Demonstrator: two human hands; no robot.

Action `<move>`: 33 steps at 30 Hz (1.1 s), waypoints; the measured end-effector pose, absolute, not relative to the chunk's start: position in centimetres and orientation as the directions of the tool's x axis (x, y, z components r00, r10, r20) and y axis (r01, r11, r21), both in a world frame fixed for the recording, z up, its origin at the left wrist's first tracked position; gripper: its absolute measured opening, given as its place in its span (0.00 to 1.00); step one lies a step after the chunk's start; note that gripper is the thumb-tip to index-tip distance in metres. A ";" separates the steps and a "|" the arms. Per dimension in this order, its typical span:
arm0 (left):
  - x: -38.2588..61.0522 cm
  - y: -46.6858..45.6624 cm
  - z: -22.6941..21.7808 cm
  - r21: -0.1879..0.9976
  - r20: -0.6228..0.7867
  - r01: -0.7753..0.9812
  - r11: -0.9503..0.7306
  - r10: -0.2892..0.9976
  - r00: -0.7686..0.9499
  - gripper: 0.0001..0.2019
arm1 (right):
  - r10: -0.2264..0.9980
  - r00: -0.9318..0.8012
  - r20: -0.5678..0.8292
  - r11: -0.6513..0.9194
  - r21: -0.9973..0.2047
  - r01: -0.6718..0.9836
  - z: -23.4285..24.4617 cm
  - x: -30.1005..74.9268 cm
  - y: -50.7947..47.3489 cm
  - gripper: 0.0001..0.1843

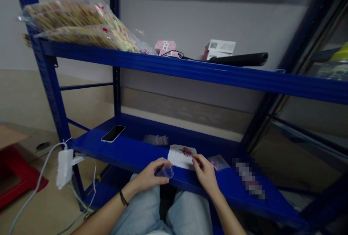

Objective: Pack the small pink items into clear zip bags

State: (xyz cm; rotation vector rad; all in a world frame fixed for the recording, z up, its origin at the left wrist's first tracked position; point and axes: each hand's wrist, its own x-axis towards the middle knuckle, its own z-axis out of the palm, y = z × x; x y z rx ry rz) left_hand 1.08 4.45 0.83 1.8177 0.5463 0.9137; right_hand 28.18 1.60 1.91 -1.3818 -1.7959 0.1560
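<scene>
The person's left hand (148, 176) cups a small clear plastic case (166, 172) at the front edge of a lower blue steel shelf (130, 151), its curled fingers (160, 163) wrapped over the case's top. The right hand (206, 174) is at a white paper card printed with a pink flower (179, 157), its pinched fingers (196, 160) gripping the card's right edge. The case lies just beside the card's lower left corner, between the hands. Just right of the card lies a small clear bag (219, 163) of pink pieces, perhaps flowers, though they are too small to make out. Farther back on the shelf rest a flat grey packet (156, 139) and a black smartphone (113, 133), while a white power adapter (64, 168) hangs by its cable off the left end.
</scene>
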 end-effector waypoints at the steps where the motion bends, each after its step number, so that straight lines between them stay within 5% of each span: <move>1: 1.4 5.2 0.7 0.933 0.337 -0.103 -0.345 0.734 0.590 0.26 | 0.849 -0.021 0.527 0.343 -0.522 0.781 1.5 29.0 3.0 0.15; 6: 4.0 8.7 0.4 0.938 0.335 -0.230 -0.259 0.848 0.411 0.26 | 0.874 -0.152 0.462 0.343 -0.365 0.866 -0.8 30.6 7.4 0.14; 11: 6.4 10.0 -0.3 0.826 0.482 0.175 -0.537 0.832 0.275 0.25 | 0.861 -0.179 0.475 0.367 -0.340 0.866 -2.3 30.4 8.2 0.13; 16: 7.9 9.8 -1.5 0.732 0.493 0.365 -0.576 0.817 0.299 0.27 | 0.862 -0.164 0.480 0.358 -0.345 0.868 -2.5 30.6 8.4 0.12; 25: 8.7 10.4 -1.9 0.864 0.462 0.100 -0.493 0.856 0.232 0.24 | 0.852 -0.196 0.485 0.393 -0.348 0.851 -2.8 30.8 8.7 0.10; 33: 8.4 9.6 -1.6 0.859 0.464 0.087 -0.505 0.838 0.288 0.25 | 0.849 -0.170 0.499 0.353 -0.298 0.887 -2.8 30.9 8.5 0.12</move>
